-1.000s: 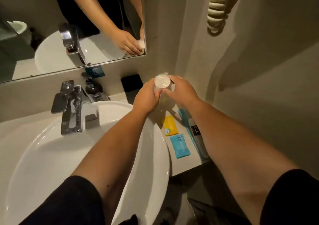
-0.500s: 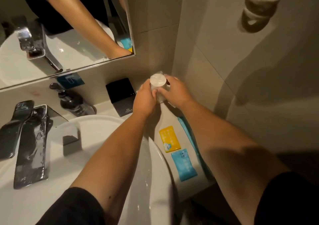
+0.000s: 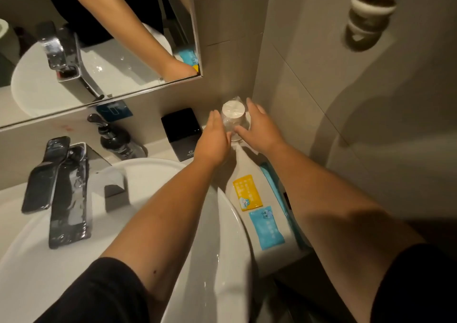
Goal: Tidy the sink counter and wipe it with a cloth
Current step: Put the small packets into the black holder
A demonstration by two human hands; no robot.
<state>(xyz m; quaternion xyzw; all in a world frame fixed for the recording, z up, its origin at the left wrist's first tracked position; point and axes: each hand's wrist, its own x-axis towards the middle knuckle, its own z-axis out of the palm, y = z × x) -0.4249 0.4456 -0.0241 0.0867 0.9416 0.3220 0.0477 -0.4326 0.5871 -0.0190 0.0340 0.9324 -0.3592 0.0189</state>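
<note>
A plastic-wrapped upturned cup (image 3: 233,114) stands on the narrow counter (image 3: 243,160) in the far corner where the two walls meet. My left hand (image 3: 214,142) lies against its left side with the fingers straight. My right hand (image 3: 259,132) is on its right side, fingers spread and thumb near the cup's base. Neither hand is closed around the cup. A yellow sachet (image 3: 247,195) and a blue sachet (image 3: 267,227) lie flat on the counter between my forearms. A long blue packet (image 3: 273,186) is partly hidden under my right arm. No cloth is in view.
A black box (image 3: 181,132) and a dark pump bottle (image 3: 118,142) stand against the back wall. The chrome faucet (image 3: 66,191) overhangs the white basin (image 3: 222,248). A mirror (image 3: 111,38) hangs above, and a coiled white cord (image 3: 371,8) on the right wall.
The cup, held up between both hands a second ago, has gone down into the corner. Both hands have loosened from a grip to straight, spread fingers beside it.
</note>
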